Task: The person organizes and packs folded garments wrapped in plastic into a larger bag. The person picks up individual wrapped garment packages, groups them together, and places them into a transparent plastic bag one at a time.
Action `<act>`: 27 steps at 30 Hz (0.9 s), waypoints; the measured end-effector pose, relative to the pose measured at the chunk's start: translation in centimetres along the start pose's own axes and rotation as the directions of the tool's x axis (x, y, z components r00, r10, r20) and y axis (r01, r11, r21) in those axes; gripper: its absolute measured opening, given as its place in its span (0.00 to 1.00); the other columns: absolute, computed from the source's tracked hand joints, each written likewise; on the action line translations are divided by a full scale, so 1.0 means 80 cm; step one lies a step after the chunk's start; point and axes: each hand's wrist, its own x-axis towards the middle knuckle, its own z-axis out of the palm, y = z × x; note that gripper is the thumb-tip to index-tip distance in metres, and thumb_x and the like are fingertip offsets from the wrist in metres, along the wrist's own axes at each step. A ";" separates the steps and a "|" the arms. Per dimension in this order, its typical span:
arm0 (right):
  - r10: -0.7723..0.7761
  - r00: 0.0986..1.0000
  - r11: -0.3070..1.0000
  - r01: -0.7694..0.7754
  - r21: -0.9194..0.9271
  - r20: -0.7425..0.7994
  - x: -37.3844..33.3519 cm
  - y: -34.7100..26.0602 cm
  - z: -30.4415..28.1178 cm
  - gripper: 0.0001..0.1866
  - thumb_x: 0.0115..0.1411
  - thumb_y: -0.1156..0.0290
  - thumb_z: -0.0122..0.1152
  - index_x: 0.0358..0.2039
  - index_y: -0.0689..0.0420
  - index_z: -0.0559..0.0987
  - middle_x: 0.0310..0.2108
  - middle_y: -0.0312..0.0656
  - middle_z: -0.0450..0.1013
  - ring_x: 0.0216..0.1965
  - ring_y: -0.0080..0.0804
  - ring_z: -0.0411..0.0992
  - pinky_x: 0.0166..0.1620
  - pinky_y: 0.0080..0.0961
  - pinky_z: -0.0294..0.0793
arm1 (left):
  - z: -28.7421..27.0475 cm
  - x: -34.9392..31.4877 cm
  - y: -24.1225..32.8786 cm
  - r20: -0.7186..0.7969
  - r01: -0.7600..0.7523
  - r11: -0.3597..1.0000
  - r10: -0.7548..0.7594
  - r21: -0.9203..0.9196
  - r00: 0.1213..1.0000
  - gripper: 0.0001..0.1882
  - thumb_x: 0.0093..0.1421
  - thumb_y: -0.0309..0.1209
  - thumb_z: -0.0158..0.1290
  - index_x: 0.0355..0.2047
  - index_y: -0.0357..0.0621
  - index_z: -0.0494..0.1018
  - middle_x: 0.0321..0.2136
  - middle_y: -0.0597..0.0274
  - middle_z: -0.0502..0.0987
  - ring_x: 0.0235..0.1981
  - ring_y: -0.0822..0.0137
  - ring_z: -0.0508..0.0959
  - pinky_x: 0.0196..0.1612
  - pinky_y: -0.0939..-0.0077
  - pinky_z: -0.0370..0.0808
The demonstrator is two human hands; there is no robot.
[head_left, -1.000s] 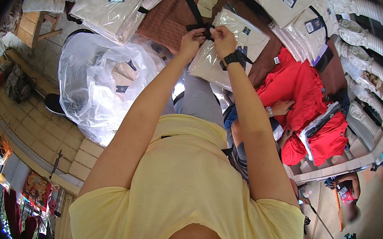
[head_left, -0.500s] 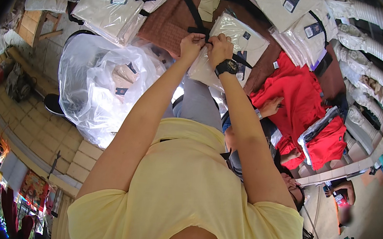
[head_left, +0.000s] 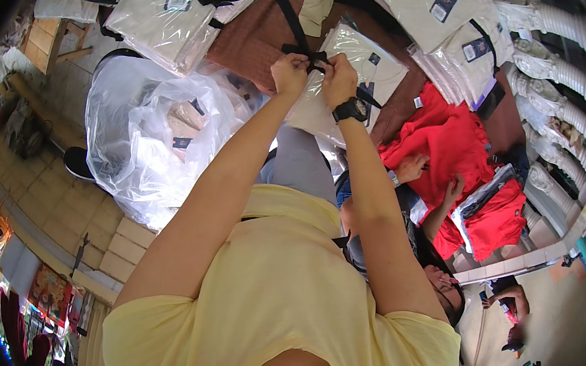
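A pack of folded cream garments in clear plastic lies in front of me with a dark tag on it. Across it runs a black fabric strip, looped into a knot or bow at the pack's left side. My left hand pinches the strip left of the knot. Closed on the strip from the other side is my right hand, with a black watch on its wrist. Fingertips of both hands are close together, partly hiding the knot. Another black strap stretches away beyond it.
Tied bundles of bagged cream garments lie left and right on the brown cloth. A large clear plastic bag holding packs stands lower left. At right, another person's hands work on red garments. White balusters line the right.
My hands have drawn slightly apart, and the black strip's loop between them looks tighter. The other person's second hand has moved up onto the red garments.
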 end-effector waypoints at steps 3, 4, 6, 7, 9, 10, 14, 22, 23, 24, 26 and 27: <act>0.150 0.986 0.985 -0.155 0.070 0.067 0.001 -0.009 -0.008 0.05 0.53 0.79 0.58 0.30 0.63 0.71 0.25 0.55 0.73 0.30 0.56 0.73 0.33 0.42 0.71 | 0.000 0.002 -0.014 -0.046 -0.022 0.998 0.024 0.061 0.999 0.05 0.46 0.22 0.59 0.27 0.38 0.80 0.21 0.56 0.79 0.24 0.65 0.81 0.31 0.73 0.76; 0.164 0.986 0.982 -0.167 0.084 0.039 -0.001 0.001 0.002 0.07 0.52 0.78 0.61 0.30 0.63 0.72 0.22 0.53 0.73 0.26 0.52 0.74 0.31 0.40 0.72 | -0.001 0.002 -0.021 -0.066 -0.048 0.994 0.055 0.094 0.996 0.06 0.47 0.23 0.60 0.28 0.39 0.80 0.19 0.58 0.80 0.23 0.67 0.81 0.31 0.74 0.76; 0.249 0.966 0.953 -0.257 0.157 0.068 -0.002 0.005 0.000 0.07 0.53 0.77 0.61 0.30 0.63 0.72 0.21 0.51 0.74 0.24 0.45 0.75 0.30 0.37 0.72 | 0.000 0.003 -0.009 -0.044 -0.010 0.989 0.016 0.150 0.999 0.07 0.48 0.23 0.59 0.29 0.39 0.80 0.20 0.59 0.79 0.23 0.68 0.80 0.31 0.73 0.76; 0.290 0.953 0.934 -0.301 0.193 0.085 -0.002 0.007 -0.001 0.07 0.53 0.77 0.62 0.30 0.63 0.72 0.21 0.50 0.74 0.23 0.42 0.75 0.29 0.35 0.72 | -0.001 0.004 -0.004 -0.034 0.009 0.984 -0.003 0.178 0.999 0.07 0.48 0.23 0.59 0.30 0.40 0.80 0.20 0.59 0.79 0.23 0.68 0.80 0.31 0.73 0.76; 0.267 0.954 0.920 -0.294 0.259 0.135 0.004 0.004 -0.003 0.08 0.54 0.76 0.62 0.30 0.64 0.72 0.20 0.48 0.74 0.22 0.36 0.75 0.28 0.32 0.72 | -0.003 0.002 -0.014 -0.001 0.018 0.997 -0.018 0.078 1.000 0.07 0.51 0.23 0.58 0.33 0.39 0.79 0.22 0.60 0.79 0.24 0.69 0.79 0.31 0.75 0.76; 0.254 0.954 0.911 -0.292 0.292 0.159 0.007 0.003 -0.003 0.08 0.55 0.76 0.61 0.30 0.64 0.71 0.20 0.47 0.74 0.21 0.33 0.75 0.27 0.30 0.73 | -0.004 0.001 -0.019 0.016 0.023 0.999 -0.024 0.027 1.000 0.08 0.52 0.22 0.57 0.34 0.38 0.79 0.23 0.60 0.79 0.24 0.70 0.79 0.31 0.76 0.76; 0.252 0.943 0.912 -0.306 0.273 0.218 0.012 0.001 -0.002 0.06 0.57 0.77 0.59 0.31 0.64 0.71 0.20 0.46 0.75 0.22 0.32 0.76 0.27 0.28 0.73 | 0.003 -0.014 -0.014 0.213 0.394 0.768 -0.331 -0.506 0.919 0.09 0.55 0.23 0.58 0.38 0.35 0.78 0.26 0.60 0.78 0.26 0.72 0.77 0.31 0.80 0.75; 0.255 0.936 0.921 -0.312 0.234 0.243 0.014 -0.009 -0.002 0.05 0.57 0.78 0.57 0.31 0.63 0.70 0.20 0.48 0.75 0.23 0.38 0.76 0.28 0.32 0.73 | 0.008 0.003 0.007 0.063 0.368 0.925 -0.363 -0.095 0.930 0.10 0.46 0.27 0.65 0.30 0.37 0.79 0.19 0.65 0.77 0.21 0.76 0.75 0.27 0.80 0.72; 0.232 0.947 0.932 -0.282 0.226 0.222 0.014 -0.007 0.001 0.05 0.57 0.78 0.57 0.31 0.63 0.70 0.20 0.48 0.75 0.23 0.40 0.77 0.28 0.33 0.73 | 0.007 0.003 0.008 0.035 0.295 0.954 -0.293 -0.058 0.955 0.09 0.45 0.27 0.65 0.27 0.39 0.79 0.18 0.63 0.76 0.20 0.72 0.74 0.26 0.77 0.72; 0.209 0.957 0.943 -0.252 0.218 0.202 0.015 -0.004 0.005 0.05 0.56 0.79 0.56 0.31 0.62 0.70 0.20 0.49 0.75 0.24 0.41 0.77 0.28 0.34 0.73 | 0.005 0.005 0.008 0.011 0.221 0.975 -0.220 -0.018 0.975 0.07 0.43 0.27 0.65 0.24 0.41 0.79 0.16 0.61 0.76 0.18 0.69 0.74 0.26 0.74 0.72; 0.189 0.965 0.950 -0.227 0.216 0.184 0.015 -0.005 0.008 0.04 0.56 0.80 0.55 0.31 0.62 0.69 0.20 0.50 0.75 0.25 0.44 0.77 0.29 0.35 0.73 | 0.004 0.007 0.008 -0.026 0.134 0.990 -0.133 0.041 0.991 0.05 0.41 0.26 0.65 0.20 0.43 0.79 0.15 0.58 0.75 0.16 0.64 0.74 0.26 0.70 0.72; 0.192 0.963 0.947 -0.232 0.222 0.187 0.016 -0.008 0.007 0.04 0.56 0.80 0.54 0.31 0.62 0.69 0.20 0.50 0.75 0.25 0.45 0.77 0.30 0.36 0.73 | 0.004 0.007 0.007 -0.040 0.122 0.991 -0.120 0.057 0.992 0.05 0.40 0.26 0.64 0.19 0.44 0.78 0.15 0.57 0.75 0.17 0.62 0.74 0.26 0.68 0.72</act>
